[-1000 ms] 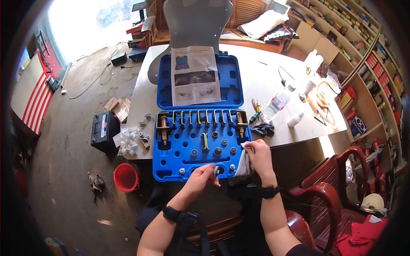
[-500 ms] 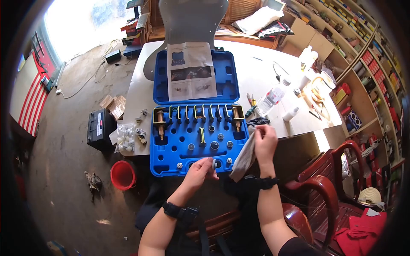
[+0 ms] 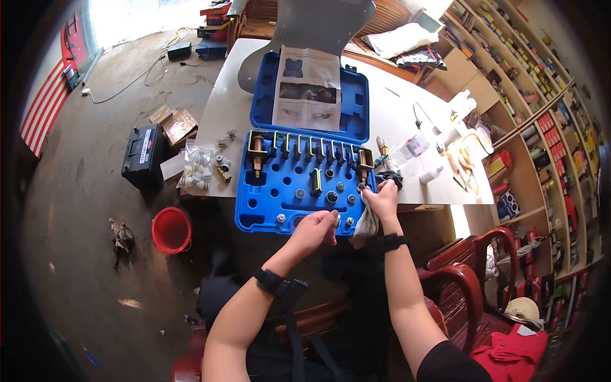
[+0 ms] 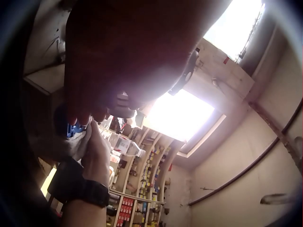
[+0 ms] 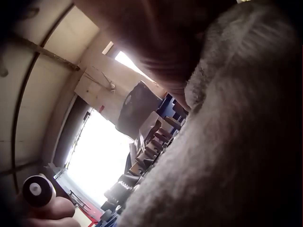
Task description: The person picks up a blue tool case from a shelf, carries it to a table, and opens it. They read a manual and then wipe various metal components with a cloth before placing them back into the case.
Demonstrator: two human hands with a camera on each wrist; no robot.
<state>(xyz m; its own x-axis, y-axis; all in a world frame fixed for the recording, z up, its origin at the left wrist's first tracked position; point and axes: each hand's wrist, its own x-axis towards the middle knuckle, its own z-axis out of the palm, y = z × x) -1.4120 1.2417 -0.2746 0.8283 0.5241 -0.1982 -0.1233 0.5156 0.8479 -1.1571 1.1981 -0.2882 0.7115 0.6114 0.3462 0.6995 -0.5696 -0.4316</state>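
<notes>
Fingers of the left hand (image 3: 312,233) pinch a small round part at the front edge of the open blue case (image 3: 258,219). The right wrist view shows this part's dark round end with a pale centre (image 5: 36,189); in the left wrist view its ridged metal side (image 4: 121,105) shows below the dark palm. The right hand (image 3: 383,201) grips a grey cloth (image 3: 367,223) by the case's right front corner, and the cloth (image 5: 236,137) fills much of the right wrist view. Brass-coloured tools (image 3: 257,156), yellowish brackets and small round fittings (image 3: 331,197) sit in the case.
A printed sheet (image 3: 309,95) leans on the case lid. Right of the case are a clear bottle (image 3: 410,150), a white bottle (image 3: 431,175) and screwdrivers. Bagged fittings (image 3: 196,167) lie left. A battery (image 3: 144,157) and red bucket (image 3: 171,230) are on the floor.
The head view has shifted. The cloth, stretched long beside the case half a second ago, now hangs shorter and more bunched, with the right hand closer to the case. The left hand keeps its pinch.
</notes>
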